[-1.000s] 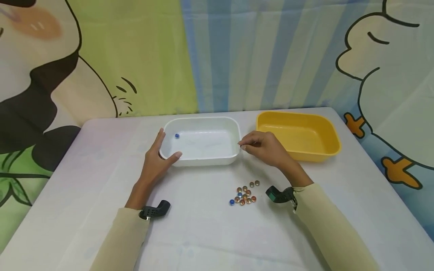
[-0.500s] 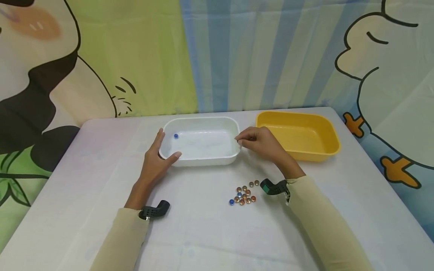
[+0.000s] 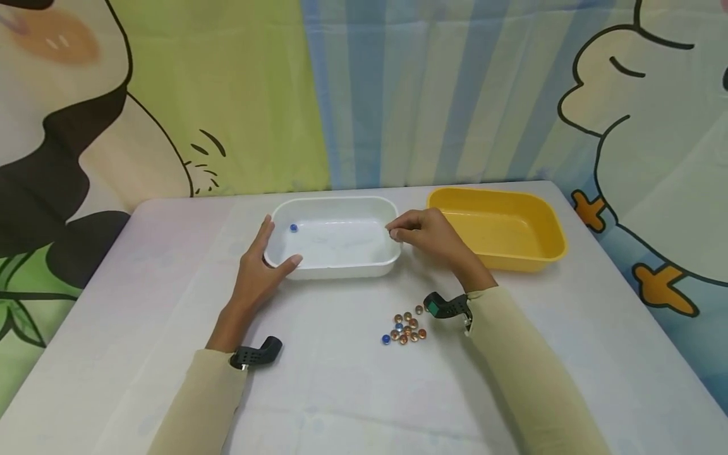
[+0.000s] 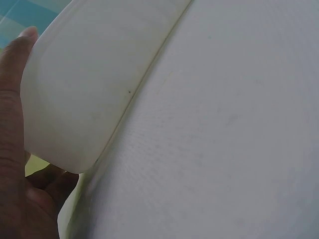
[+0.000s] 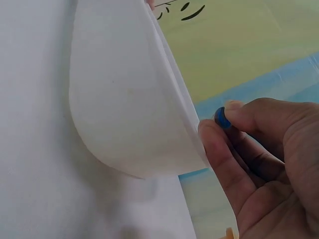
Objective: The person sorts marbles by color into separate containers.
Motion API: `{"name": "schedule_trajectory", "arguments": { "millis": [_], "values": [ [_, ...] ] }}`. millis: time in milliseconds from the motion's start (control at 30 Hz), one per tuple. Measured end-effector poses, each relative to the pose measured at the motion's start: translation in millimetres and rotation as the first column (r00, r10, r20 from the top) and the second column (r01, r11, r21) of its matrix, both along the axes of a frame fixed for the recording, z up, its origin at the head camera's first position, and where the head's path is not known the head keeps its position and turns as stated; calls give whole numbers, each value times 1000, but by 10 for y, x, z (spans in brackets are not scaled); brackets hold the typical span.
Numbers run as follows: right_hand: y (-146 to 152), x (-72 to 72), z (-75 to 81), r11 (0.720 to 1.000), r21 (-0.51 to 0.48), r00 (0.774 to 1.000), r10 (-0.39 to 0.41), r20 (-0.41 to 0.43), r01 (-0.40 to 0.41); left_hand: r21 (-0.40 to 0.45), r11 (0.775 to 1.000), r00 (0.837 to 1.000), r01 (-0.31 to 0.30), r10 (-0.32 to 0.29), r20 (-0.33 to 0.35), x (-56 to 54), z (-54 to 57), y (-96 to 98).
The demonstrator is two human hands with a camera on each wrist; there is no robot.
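Observation:
At the left end of the white tray, my left hand grips the corner, its thumb on the near rim and its fingers round the side. My right hand is at the tray's right rim, fingertips just over the edge. Between its thumb and fingers it pinches a blue glass marble, seen clearly in the right wrist view. Another blue marble lies inside the tray near its left end. Several orange-brown and blue marbles lie in a loose cluster on the table in front of the tray.
A yellow tray stands at the back right, close beside my right forearm. The white table ends at a patterned curtain behind the trays. Each wrist wears a black camera band.
My right hand has moved slightly left and up, bringing the pinched marble from outside the tray's right rim to over it. The left hand stays in place on the tray.

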State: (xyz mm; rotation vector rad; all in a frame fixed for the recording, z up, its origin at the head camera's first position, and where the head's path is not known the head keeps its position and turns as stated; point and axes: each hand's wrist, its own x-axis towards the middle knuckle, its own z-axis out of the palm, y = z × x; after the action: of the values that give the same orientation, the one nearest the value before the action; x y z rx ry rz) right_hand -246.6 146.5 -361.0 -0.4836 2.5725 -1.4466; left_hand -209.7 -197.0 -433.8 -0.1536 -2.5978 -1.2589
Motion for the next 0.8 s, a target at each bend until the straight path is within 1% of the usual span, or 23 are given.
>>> {"name": "schedule_trajectory", "arguments": {
  "millis": [200, 400, 600, 700, 800],
  "values": [
    [-39, -38, 35, 1000, -28, 995, -8, 97, 11, -2, 1000, 1000, -4, 4, 6, 23, 5, -34],
    [-64, -107, 55, 999, -44, 986, -15, 165, 23, 0, 1000, 1000, 0, 0, 6, 16, 9, -46],
    [-62, -193, 79, 998, -60, 980, -16, 199, 28, 6, 1000, 1000, -2, 2, 7, 6, 7, -27],
    [-81, -228, 85, 996, -72, 976, -38, 215, 55, 6, 1000, 1000, 0, 0, 4, -1, 3, -20],
    [-123, -280, 66, 989, -113, 962, -63, 266, 96, 8, 1000, 1000, 1, -1, -1, -7, -8, -23]
  ]
}}
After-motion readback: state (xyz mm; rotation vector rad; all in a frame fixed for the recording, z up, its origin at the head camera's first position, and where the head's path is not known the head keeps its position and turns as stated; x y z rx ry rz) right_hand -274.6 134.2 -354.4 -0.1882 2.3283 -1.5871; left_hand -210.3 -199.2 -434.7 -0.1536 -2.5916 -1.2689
